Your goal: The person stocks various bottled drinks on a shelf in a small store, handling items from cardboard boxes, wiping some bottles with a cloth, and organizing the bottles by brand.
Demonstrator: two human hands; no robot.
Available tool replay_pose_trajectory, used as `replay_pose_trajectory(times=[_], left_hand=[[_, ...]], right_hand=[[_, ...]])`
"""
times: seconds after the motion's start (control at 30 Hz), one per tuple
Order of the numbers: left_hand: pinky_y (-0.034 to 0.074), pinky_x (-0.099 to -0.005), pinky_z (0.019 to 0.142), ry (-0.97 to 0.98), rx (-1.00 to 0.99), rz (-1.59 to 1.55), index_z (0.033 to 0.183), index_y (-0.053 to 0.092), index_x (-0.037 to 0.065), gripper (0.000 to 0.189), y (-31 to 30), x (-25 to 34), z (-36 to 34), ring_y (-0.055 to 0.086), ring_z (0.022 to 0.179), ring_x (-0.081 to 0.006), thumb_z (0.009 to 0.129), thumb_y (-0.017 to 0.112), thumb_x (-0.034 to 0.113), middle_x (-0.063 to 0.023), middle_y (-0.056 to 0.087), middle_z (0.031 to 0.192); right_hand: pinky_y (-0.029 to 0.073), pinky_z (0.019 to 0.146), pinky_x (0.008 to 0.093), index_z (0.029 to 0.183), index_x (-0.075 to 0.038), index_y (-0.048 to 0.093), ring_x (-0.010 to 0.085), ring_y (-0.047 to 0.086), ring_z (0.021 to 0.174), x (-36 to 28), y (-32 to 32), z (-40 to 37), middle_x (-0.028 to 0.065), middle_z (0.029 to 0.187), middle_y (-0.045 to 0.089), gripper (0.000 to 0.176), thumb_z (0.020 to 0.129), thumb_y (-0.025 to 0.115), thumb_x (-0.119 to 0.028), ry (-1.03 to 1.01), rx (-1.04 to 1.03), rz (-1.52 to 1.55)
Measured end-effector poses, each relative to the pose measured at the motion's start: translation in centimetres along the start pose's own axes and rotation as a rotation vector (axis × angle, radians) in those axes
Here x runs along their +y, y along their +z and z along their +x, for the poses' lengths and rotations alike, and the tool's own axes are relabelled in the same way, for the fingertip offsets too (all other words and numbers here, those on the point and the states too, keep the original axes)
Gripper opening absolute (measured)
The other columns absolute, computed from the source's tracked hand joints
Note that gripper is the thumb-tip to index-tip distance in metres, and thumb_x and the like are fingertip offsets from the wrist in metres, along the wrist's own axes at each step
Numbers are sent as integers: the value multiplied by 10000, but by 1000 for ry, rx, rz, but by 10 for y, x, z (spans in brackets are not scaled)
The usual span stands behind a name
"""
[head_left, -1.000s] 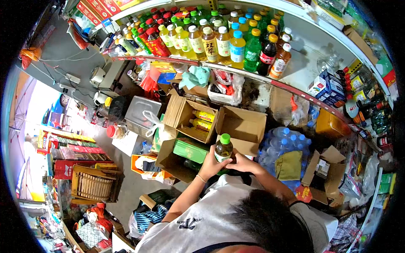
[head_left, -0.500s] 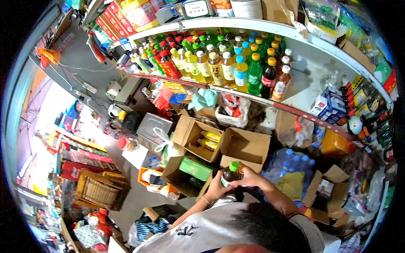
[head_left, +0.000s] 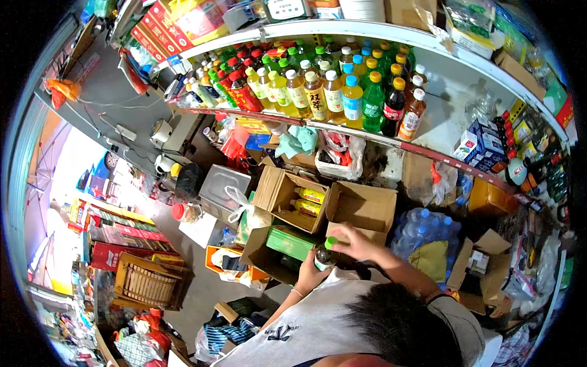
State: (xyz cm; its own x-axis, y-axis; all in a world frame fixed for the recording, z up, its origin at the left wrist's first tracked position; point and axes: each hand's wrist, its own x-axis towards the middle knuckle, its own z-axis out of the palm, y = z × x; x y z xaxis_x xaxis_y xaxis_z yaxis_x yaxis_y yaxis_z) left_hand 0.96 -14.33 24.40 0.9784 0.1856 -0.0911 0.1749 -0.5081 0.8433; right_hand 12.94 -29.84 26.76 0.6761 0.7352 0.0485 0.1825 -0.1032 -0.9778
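Note:
A dark drink bottle (head_left: 323, 259) with a pale label and a green cap (head_left: 331, 241) is held close in front of my chest, slightly tilted. My left hand (head_left: 309, 276) is wrapped round the bottle's body and covers part of the label. The fingers of my right hand (head_left: 353, 243) are closed at the cap. Just left of the bottle stands an open carton (head_left: 258, 249) with a green box (head_left: 287, 243) in it. Beyond my hands is a carton with yellow packs (head_left: 307, 202), beside an open brown carton (head_left: 361, 211).
Rows of drink bottles (head_left: 315, 98) line the shelf (head_left: 440, 98) ahead. Wrapped water bottles (head_left: 422, 232) and an open small carton (head_left: 477, 269) are on the right. A wooden slatted chair (head_left: 150, 281) stands to the left. Bags and clothes (head_left: 229, 330) lie near my left elbow.
My right hand has shifted from the bottle's side up to its cap. The bottle has moved slightly left and down, with my left hand still round it.

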Motion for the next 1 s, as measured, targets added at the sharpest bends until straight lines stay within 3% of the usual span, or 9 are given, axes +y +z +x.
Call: replay_pose_trajectory(times=[0.03,0.23,0.27,0.33,0.47,0.57,0.67,0.77,1.0], left_hand=[[441,-349,716,14,10,-45,1066,417,29,587,6,-7,0,557,840,-309,601,721,216,-166,560,904],[441,-355,729,3,102,-103,1042,428,18,566,5,-3,-5,549,873,-311,592,717,205,-172,554,940],[442,-354,727,-19,136,-95,1046,420,17,595,6,-10,-7,552,869,-311,583,733,221,-174,559,936],[442,-353,732,-73,184,-99,1052,409,16,628,-1,-10,-12,552,880,-307,573,752,233,-177,557,946],[439,-351,737,-103,331,-144,1051,402,9,641,-9,-15,-24,554,884,-293,574,761,241,-169,560,947],[434,-330,739,-159,443,-175,1038,396,0,615,-13,-31,-36,553,892,-257,596,757,231,-153,559,961],[435,-316,731,-223,513,-211,1044,388,3,625,-24,-31,-47,554,877,-239,587,764,206,-139,558,957],[441,-319,705,-226,565,-169,1029,373,4,616,-28,-42,-54,563,850,-224,590,762,191,-142,568,924],[441,-319,696,-211,622,-248,1003,395,27,604,-28,-52,-53,568,841,-239,568,770,214,-130,572,917]], right_hand=[[392,833,328,1070,-44,442,229,497,956,13,-19,16,130,1023,499,394,748,613,-192,-229,66,-172],[370,882,372,1146,-44,370,282,437,1041,-82,-141,154,138,1162,416,482,741,588,-189,-240,500,-882],[322,928,396,1176,-62,354,261,413,1071,-89,-157,182,117,1188,397,519,738,593,-207,-390,548,-1072],[205,985,462,1230,-86,300,248,385,1110,-99,-178,235,117,1235,354,629,712,624,-238,-350,584,-1356],[85,1011,504,1259,-137,279,255,280,1206,-114,-184,283,113,1295,297,702,678,649,-273,112,458,-1552],[55,1010,512,1197,-166,351,250,340,1132,-101,-187,302,83,1141,411,654,643,683,-264,135,528,-1546],[245,915,420,1152,-134,385,235,376,1072,-89,-190,311,75,1100,427,671,585,731,-234,109,569,-1640],[301,837,359,1093,-115,425,224,411,1016,-110,-177,295,73,1035,452,608,570,723,-205,41,513,-1672],[328,820,373,1063,-62,359,285,511,926,-99,-157,272,140,1024,437,671,530,750,-180,-93,430,-1543]])
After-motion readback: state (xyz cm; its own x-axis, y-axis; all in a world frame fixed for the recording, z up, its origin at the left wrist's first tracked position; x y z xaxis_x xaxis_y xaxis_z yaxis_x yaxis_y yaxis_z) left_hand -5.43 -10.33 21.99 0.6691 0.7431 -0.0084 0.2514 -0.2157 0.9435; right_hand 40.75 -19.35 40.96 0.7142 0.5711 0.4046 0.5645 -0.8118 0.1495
